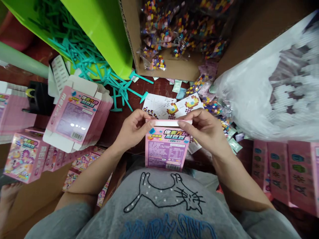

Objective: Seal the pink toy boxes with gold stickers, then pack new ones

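A pink and purple cardboard box point(165, 149) stands upright against my shirt, its printed panel facing me and a white flap edge showing at its top. My left hand point(136, 127) pinches the top left corner, thumb on the near side. At the top right corner, my right hand point(205, 129) grips the same box with its thumb pressed near the white edge. Just beyond the box lie white instruction sheets point(174, 106) with pixel pictures. Bags of coloured beads point(216, 108) spread beside my right hand. The inside of the box is hidden from me.
Flattened pink boxes point(82, 113) are stacked at left, above finished-looking boxes point(27, 156). Teal plastic hammers point(119, 83) spill from a green bin point(107, 33). A carton point(171, 66) holds bead bags. At right are a plastic sack point(246, 93) of white pieces and pink boxes point(279, 172).
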Demonstrator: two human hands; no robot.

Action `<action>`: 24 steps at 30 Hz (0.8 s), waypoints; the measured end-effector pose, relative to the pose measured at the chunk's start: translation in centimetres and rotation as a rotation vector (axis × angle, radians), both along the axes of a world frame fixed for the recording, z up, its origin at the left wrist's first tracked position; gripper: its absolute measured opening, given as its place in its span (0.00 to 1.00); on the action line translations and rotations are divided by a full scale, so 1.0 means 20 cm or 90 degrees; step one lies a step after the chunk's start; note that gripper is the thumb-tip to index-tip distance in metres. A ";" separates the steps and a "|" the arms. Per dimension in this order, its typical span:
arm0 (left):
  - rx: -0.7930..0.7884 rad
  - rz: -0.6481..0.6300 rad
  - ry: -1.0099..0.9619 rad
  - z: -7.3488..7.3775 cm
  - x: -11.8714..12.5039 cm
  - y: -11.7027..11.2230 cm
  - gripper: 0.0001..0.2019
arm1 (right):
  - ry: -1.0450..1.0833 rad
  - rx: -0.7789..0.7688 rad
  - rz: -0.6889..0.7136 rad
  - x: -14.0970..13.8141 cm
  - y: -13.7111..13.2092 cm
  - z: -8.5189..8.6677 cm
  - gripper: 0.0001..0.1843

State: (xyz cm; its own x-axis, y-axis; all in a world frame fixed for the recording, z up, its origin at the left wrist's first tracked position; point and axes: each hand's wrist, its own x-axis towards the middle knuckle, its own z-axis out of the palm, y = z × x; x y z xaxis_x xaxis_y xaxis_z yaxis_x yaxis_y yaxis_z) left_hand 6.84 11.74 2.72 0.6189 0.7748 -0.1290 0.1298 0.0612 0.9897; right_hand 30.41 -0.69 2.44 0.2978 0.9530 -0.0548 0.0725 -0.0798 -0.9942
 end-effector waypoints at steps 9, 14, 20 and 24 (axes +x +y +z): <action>0.091 -0.107 -0.064 -0.06 -0.04 0.00 0.17 | -0.040 -0.017 0.116 0.12 -0.09 0.04 0.14; 0.121 -0.033 -0.036 -0.13 -0.05 0.01 0.11 | -0.422 -0.064 0.035 0.24 0.05 -0.03 0.24; 0.042 0.297 0.086 -0.27 -0.23 0.11 0.20 | -0.646 -0.289 -0.013 0.31 0.27 -0.16 0.31; 0.014 0.385 0.190 -0.33 -0.43 0.08 0.21 | -0.681 -0.276 0.083 0.30 0.31 -0.12 0.24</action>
